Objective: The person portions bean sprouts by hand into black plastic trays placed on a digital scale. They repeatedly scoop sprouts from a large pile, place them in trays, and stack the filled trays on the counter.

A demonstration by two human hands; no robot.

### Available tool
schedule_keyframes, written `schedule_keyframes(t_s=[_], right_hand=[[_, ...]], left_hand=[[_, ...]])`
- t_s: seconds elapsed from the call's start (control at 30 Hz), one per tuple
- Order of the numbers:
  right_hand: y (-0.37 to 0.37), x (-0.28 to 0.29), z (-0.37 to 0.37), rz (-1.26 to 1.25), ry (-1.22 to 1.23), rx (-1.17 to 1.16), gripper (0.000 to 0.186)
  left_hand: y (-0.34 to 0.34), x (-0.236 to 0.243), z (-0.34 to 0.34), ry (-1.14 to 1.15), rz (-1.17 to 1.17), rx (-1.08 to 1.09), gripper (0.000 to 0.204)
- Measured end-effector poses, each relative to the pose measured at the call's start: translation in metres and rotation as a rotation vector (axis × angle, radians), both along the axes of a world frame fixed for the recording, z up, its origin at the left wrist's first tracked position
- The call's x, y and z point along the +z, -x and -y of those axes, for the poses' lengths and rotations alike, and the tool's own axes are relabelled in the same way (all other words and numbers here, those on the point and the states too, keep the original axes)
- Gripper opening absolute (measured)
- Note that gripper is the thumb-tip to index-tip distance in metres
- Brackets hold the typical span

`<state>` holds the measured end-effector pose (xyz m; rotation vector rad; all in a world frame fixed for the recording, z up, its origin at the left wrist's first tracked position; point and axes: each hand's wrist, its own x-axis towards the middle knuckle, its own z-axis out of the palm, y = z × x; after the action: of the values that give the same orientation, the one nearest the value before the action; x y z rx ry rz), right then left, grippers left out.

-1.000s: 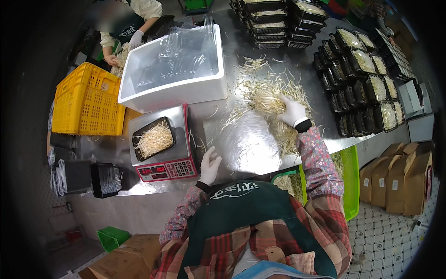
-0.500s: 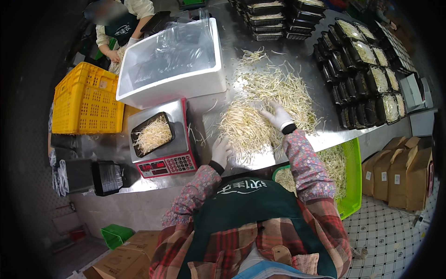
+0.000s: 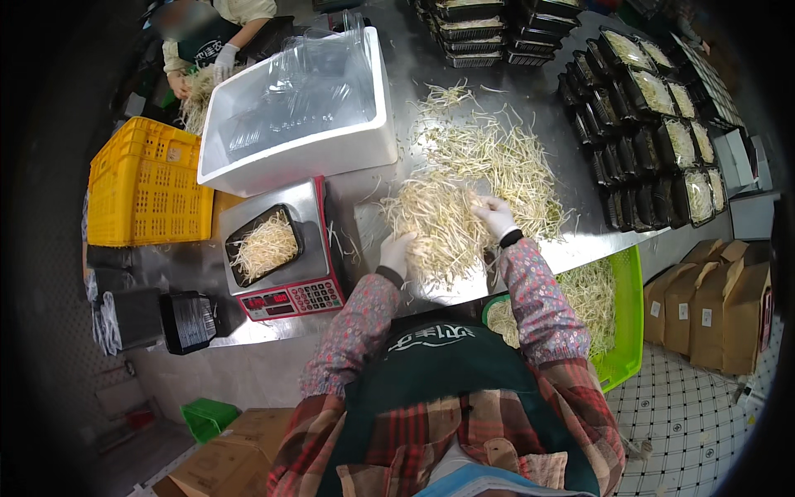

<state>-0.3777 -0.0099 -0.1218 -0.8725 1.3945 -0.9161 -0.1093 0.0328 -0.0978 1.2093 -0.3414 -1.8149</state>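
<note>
Both gloved hands, left hand (image 3: pixel 396 251) and right hand (image 3: pixel 494 217), cup loosely around the sprout pile (image 3: pixel 443 228) beside the scale (image 3: pixel 281 248); strands near the table edge (image 3: pixel 580 253) may fall off.

Hidden and cut-off parts at the bench (image 3: pixel 546 66)

Left hand (image 3: pixel 396 253) fingertips buried in bean sprouts (image 3: pixel 464 199); co-worker (image 3: pixel 211 37) cut by the upper edge, blurred.

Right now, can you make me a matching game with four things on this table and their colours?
Things:
1. crate
2. big foam box
3. tray on the scale
4. basket at the table's edge

Colours:
a. black
b. green
c. yellow
d. white

Pairs: 1-c, 2-d, 3-a, 4-b
</note>
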Motion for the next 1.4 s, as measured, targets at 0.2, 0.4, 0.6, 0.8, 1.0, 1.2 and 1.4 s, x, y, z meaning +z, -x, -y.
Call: schedule_keyframes(t_s=[0.2, 0.4, 0.6, 0.8, 1.0, 1.2, 1.4], right_hand=[[0.035, -0.007, -0.008, -0.152, 0.104, -0.010, 0.048], [-0.047, 0.060, -0.019, -1.008, 0.231, 0.221, 0.080], [0.002, 0.016, 0.000, -0.703, 0.182, 0.009, 0.050], [0.008, 0.015, -0.010, -0.761, 0.309, 0.084, 0.056], [-0.056, 0.052, -0.070, -1.177, 0.519, 0.224, 0.085], [-0.039, 0.034, -0.075, -1.201, 0.430, 0.137, 0.082], [-0.066, 0.048, -0.029, -1.194, 0.307, 0.163, 0.079]], left_hand=[[-0.031, 0.006, -0.018, 0.033, 0.056, -0.010, 0.043], [-0.048, -0.005, -0.033, 0.148, 0.146, -0.031, 0.061], [-0.063, 0.008, -0.039, 0.066, 0.160, -0.027, 0.064], [-0.073, 0.005, -0.048, 0.045, 0.107, 0.033, 0.066], [-0.078, -0.016, -0.053, 0.047, 0.052, 0.071, 0.070], [-0.068, 0.001, -0.053, 0.012, 0.031, 0.153, 0.069], [-0.041, 0.009, -0.045, -0.014, 0.105, 0.155, 0.073]])
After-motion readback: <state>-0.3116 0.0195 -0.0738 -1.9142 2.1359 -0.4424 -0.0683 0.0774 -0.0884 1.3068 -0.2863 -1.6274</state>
